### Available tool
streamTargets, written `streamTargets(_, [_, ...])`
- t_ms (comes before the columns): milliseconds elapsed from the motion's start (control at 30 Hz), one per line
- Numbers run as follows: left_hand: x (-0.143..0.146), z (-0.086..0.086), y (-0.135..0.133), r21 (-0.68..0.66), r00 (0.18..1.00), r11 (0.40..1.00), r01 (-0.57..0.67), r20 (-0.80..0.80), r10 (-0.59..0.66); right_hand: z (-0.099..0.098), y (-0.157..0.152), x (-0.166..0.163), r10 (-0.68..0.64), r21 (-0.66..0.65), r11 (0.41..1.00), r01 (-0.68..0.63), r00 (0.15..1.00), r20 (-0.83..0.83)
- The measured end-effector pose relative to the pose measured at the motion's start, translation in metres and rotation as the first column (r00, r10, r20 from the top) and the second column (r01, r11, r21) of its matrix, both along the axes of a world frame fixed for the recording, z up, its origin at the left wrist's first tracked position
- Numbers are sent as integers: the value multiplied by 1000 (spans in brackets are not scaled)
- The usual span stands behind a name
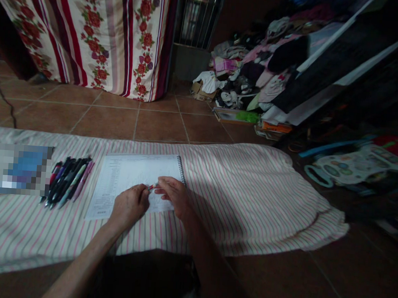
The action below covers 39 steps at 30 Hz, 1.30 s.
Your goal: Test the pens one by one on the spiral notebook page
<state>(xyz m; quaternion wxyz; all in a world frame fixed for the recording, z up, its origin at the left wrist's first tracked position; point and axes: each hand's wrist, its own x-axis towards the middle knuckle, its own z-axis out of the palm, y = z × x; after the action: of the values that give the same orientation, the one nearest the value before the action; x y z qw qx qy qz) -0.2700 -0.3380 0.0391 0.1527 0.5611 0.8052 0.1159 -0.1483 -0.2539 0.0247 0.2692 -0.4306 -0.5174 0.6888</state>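
Both hands meet over a spiral notebook (143, 168) lying open with printed and written pages. Between them is a slim pen (153, 186) with red and white parts, mostly hidden by the fingers. My left hand (130, 205) is closed around its near end. Thumb and fingers of my right hand (175, 195) close on the other end, palm turned toward the left hand. To the left of the notebook lies a row of several pens (67, 180), black, purple, red, pale green and pink, side by side.
A striped cloth (236, 197) covers the low surface under everything. A blurred-out blue item (23, 169) lies at far left. Beyond are floor tiles (160, 123), a floral curtain (91, 32), a heap of clothes (255, 66) and a plastic toy-like panel (351, 164) at right.
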Motion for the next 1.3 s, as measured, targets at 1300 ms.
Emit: streamTargets(1300, [-1, 5, -1, -24, 1000, 999, -21, 14, 21, -7, 1, -2, -150, -10, 989, 150, 988, -32])
